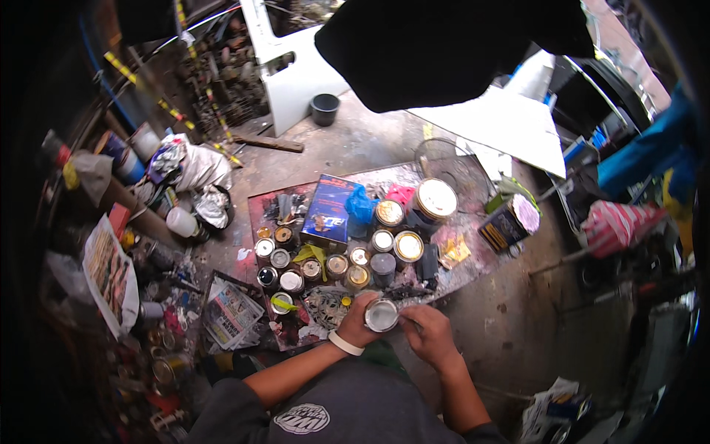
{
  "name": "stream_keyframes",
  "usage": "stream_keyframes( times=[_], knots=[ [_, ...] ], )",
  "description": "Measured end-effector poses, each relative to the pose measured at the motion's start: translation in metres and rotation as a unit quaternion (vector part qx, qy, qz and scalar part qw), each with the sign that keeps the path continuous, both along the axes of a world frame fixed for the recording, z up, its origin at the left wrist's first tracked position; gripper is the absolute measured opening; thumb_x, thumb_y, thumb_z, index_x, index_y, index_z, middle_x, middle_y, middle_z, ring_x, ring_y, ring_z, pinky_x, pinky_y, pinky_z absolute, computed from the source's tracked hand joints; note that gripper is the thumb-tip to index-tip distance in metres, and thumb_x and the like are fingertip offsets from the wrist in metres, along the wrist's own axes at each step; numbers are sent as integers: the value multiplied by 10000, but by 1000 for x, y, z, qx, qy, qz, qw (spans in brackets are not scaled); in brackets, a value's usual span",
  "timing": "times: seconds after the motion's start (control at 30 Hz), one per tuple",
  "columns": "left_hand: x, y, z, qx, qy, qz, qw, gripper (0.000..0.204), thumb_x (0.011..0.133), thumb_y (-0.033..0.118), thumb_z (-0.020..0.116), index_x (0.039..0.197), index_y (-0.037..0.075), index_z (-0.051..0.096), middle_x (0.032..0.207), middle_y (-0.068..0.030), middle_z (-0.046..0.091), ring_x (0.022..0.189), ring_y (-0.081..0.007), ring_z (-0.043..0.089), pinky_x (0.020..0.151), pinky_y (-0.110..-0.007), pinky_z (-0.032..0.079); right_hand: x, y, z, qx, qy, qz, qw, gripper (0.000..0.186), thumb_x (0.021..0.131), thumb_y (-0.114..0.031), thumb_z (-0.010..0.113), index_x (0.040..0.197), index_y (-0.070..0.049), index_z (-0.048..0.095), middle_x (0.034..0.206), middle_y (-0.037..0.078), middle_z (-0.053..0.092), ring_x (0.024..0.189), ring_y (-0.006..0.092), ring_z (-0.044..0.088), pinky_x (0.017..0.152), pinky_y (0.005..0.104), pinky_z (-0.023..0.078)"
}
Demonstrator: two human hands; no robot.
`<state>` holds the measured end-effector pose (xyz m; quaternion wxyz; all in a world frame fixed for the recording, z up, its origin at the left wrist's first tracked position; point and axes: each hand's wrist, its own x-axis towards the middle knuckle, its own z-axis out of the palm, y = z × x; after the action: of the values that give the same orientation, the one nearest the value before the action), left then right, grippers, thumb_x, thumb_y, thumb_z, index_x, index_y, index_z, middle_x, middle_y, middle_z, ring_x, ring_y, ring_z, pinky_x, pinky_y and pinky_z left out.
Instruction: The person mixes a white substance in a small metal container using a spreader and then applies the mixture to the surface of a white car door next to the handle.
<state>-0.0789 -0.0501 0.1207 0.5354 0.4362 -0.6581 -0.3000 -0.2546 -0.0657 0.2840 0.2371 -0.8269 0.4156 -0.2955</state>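
Observation:
My left hand (pixel 358 322), with a white band on its wrist, grips a small open tin (pixel 381 317) with pale contents at the front edge of the work board. My right hand (pixel 423 331) is beside the tin's right rim, fingers curled and closed; what they hold, if anything, is too small to make out. Just ahead are many small round cans (pixel 339 265), some with stained lids, a yellow cap (pixel 345 302) and dark crumpled scraps (pixel 403 291).
The board (pixel 473 259) also carries a blue box (pixel 327 211), blue plastic (pixel 361 205) and larger cans (pixel 435 198). Newspapers (pixel 231 312) and cluttered containers lie left. Behind are a black bucket (pixel 325 109) and white panels (pixel 503 129); a striped cloth (pixel 617 226) is at right.

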Motion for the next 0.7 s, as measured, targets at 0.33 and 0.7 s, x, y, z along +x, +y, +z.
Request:
stream_keyframes(
  times=[0.33, 0.7],
  knots=[
    [2, 17, 4, 46, 52, -144, 987, 886, 651, 118, 884, 1390, 63, 399, 1325, -192, 514, 1244, -408, 528, 1060, -451, 444, 30, 54, 16, -34, -1, -163, 986, 144, 808, -2, 724, 943, -36, 685, 942, 140, 714, 852, 344, 698, 760, 411, 558],
    [31, -5, -9, 89, 51, -125, 987, 847, 689, 101, 867, 1414, 34, 434, 1365, -205, 519, 1290, -412, 511, 1085, -465, 441, 65, 41, -11, 90, -15, -204, 975, 217, 800, 75, 698, 990, -28, 685, 967, 152, 717, 868, 323, 697, 777, 387, 548]
  ],
)
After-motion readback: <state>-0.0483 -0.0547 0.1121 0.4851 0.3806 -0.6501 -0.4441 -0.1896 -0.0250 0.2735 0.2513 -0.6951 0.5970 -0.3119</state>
